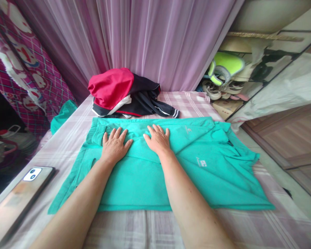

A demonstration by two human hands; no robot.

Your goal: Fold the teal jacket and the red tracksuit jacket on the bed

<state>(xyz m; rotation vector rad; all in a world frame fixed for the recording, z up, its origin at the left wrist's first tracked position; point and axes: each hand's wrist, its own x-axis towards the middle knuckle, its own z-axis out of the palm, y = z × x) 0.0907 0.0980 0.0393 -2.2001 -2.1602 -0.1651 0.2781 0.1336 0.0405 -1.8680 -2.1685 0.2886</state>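
A teal green shirt (191,173) lies spread flat on the bed, partly folded, with a small white logo on it. My left hand (115,145) rests palm down on the shirt's upper middle, fingers stretched out. My right hand (158,138) lies flat beside it, a little to the right, fingers also stretched on the cloth. Neither hand grips anything.
A heap of red, black and white clothes (124,91) sits behind the shirt. A phone (20,197) lies on the bed's left edge. A pink checked sheet (145,228) covers the bed. Pink curtains (155,38) hang behind. Shoes on a shelf (223,79) stand at the right.
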